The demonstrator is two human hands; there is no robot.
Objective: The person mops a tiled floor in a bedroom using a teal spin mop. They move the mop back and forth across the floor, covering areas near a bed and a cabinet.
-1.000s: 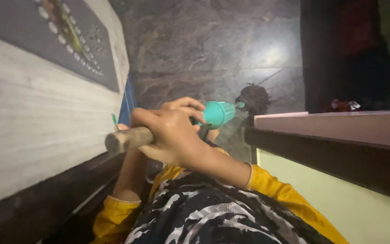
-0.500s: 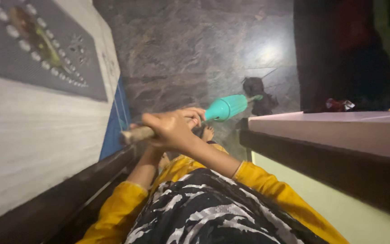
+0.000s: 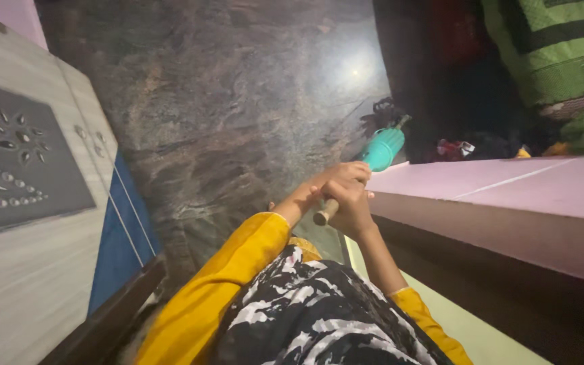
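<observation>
**Both Hands on the Broom Handle**

Closest to you were your yellow sleeves (image 3: 217, 284) and the black-and-white patterned garment (image 3: 319, 318). Just beyond them, both your hands were wrapped tight around the wooden handle (image 3: 324, 214) of the broom: your right hand (image 3: 349, 206) clasped the end of it, and your left hand (image 3: 326, 182) gripped just ahead, the two touching. Past your fingers the teal plastic collar (image 3: 382, 149) led to the dark bristles (image 3: 385, 115), which sat out over the dark marbled floor (image 3: 224, 122), beside the edge of the pink ledge (image 3: 481, 186). Whether the bristles touched the floor could not be told. To do this well, you probably wanted your hands spaced further apart for leverage, and the bristles kept flat and low. On the far side hung a green patterned cloth (image 3: 555, 47); to your left stood a pale panel with a grey decorated inset (image 3: 15, 162).
</observation>
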